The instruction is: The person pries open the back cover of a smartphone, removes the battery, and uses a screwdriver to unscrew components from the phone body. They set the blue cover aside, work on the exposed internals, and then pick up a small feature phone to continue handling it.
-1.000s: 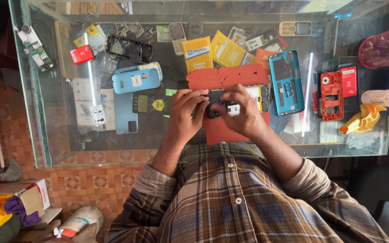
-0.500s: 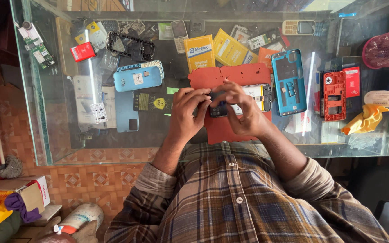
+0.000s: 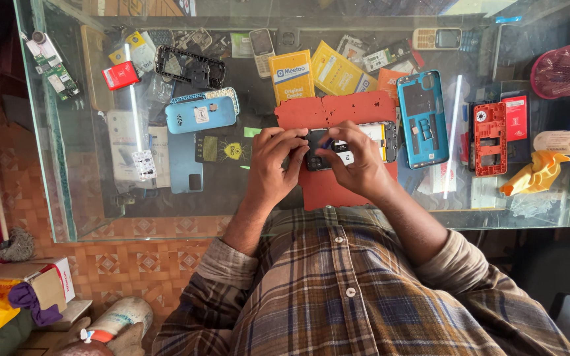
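**Gripping an opened phone over the red mat, both hands**

Working pose: both forearms run up from the plaid-shirt sleeves and converge over the red mat [image 3: 338, 184] on the glass bench [image 3: 67, 217]. Wrists slightly cocked inward, hands nearly touching.

Left hand [image 3: 273, 165]: fingers curled, tips pressed on the left end of the opened phone [image 3: 348, 145]. Clenched on it, not released.

Right hand [image 3: 357, 165]: fingers bent over the phone's middle, thumb and forefinger pinched close on a small spot of the board. Whether a tiny part or tool sits in that pinch, cannot tell; too small.

Phone position: lies across the upper half of the red mat, its right end sticking out past the right hand, just left of the blue phone back cover [image 3: 423, 118].

Other refs off the mat: light-blue phone [image 3: 200, 113] to the left, red phone frame [image 3: 489, 138] well to the right, yellow cloth [image 3: 532, 175] further right.

Delta vs earlier frames: hands on the same phone at the same spot on the mat, grip unchanged; right fingertips shifted slightly along the board. Nothing else on the bench moved.
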